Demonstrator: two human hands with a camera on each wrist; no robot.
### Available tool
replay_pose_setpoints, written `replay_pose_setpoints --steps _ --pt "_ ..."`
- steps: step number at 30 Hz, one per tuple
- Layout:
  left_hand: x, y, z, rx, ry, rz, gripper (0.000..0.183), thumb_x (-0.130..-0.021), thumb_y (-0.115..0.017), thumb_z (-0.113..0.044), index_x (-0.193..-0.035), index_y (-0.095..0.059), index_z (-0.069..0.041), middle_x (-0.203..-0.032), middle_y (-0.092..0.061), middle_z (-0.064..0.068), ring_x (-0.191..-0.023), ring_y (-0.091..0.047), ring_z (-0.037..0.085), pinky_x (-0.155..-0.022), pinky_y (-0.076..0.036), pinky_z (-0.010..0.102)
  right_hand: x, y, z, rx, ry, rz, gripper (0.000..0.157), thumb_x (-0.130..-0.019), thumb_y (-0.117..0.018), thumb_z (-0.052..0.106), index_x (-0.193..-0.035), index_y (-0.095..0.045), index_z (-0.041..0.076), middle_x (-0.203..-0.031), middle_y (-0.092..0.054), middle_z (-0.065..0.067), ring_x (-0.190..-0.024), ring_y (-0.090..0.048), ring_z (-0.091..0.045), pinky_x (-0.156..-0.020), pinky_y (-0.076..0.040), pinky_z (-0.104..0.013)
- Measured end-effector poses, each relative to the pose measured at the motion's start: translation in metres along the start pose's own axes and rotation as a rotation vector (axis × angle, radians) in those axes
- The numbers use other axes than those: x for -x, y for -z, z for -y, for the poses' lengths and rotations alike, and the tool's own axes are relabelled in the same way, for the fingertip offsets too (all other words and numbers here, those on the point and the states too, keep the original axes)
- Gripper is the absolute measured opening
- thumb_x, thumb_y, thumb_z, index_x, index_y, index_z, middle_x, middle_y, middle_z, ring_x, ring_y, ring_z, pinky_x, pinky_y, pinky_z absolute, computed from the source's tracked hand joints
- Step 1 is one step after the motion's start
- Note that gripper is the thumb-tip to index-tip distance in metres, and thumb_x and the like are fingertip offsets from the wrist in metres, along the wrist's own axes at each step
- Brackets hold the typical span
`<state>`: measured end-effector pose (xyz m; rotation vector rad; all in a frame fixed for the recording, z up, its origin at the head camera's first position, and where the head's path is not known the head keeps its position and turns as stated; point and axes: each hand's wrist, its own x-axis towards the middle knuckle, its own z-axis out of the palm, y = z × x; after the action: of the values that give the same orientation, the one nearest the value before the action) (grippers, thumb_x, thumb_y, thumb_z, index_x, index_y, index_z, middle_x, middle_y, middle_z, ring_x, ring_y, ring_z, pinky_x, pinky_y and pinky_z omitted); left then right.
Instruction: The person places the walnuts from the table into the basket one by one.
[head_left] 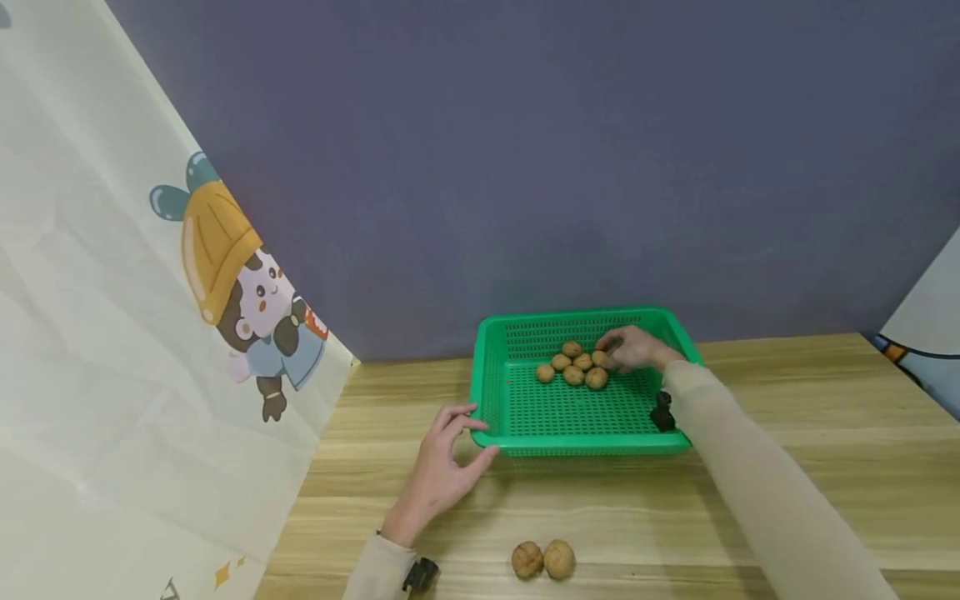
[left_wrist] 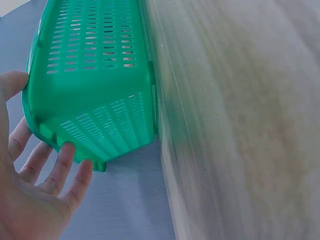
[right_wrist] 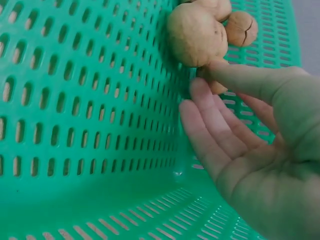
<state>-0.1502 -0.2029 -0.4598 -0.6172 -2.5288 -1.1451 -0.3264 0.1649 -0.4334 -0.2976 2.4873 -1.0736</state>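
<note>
Inside a green perforated plastic basket, several walnuts lie grouped on the floor toward the back. My right hand reaches in over the right side and holds a walnut by its fingertips, at the right end of the group. That walnut is partly hidden by the fingers in the right wrist view, and a larger-looking walnut sits right beside it. At the basket's near left corner, my left hand touches the rim with spread fingers and thumb, as the left wrist view also shows.
Two walnuts sit side by side on the wooden table, in front of the basket. A dark blue-grey wall rises directly behind it. On the left hangs a white sheet with a cartoon figure.
</note>
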Motion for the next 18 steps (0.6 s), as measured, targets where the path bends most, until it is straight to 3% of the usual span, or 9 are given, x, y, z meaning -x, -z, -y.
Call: replay_pose_setpoints --steps 9,14,18 --pt "0.001 0.0 -0.001 -0.006 -0.011 -0.009 0.03 -0.089 -0.072 -0.043 -0.111 -0.065 -0.024 -0.138 -0.052 -0.003 -0.13 -0.054 0.025 -0.102 -0.051 0.049 0.007 0.008 0.005 0.021 0.004 0.029 0.047 -0.098 -0.057 0.013 -0.142 -0.047 -0.002 -0.132 -0.058 -0.026 -0.114 -0.061 -0.035 -0.091 -0.056 -0.048" --pt "0.001 0.0 -0.001 0.004 -0.01 -0.017 0.03 -0.089 -0.073 -0.042 -0.11 -0.066 -0.022 -0.138 -0.052 -0.001 -0.129 -0.054 0.027 -0.102 -0.051 0.049 0.021 0.027 0.024 0.035 0.069 0.03 0.05 -0.099 -0.058 0.018 -0.143 -0.046 -0.003 -0.138 -0.054 -0.028 -0.116 -0.061 -0.036 -0.093 -0.055 -0.049" --pt "0.0 0.0 -0.001 0.005 0.0 -0.014 0.031 -0.088 -0.073 -0.042 -0.11 -0.066 -0.022 -0.138 -0.052 -0.002 -0.13 -0.053 0.023 -0.102 -0.051 0.049 0.045 0.041 0.049 0.057 0.128 -0.015 0.053 -0.099 -0.061 0.029 -0.142 -0.048 0.002 -0.141 -0.052 -0.026 -0.117 -0.061 -0.036 -0.092 -0.056 -0.046"
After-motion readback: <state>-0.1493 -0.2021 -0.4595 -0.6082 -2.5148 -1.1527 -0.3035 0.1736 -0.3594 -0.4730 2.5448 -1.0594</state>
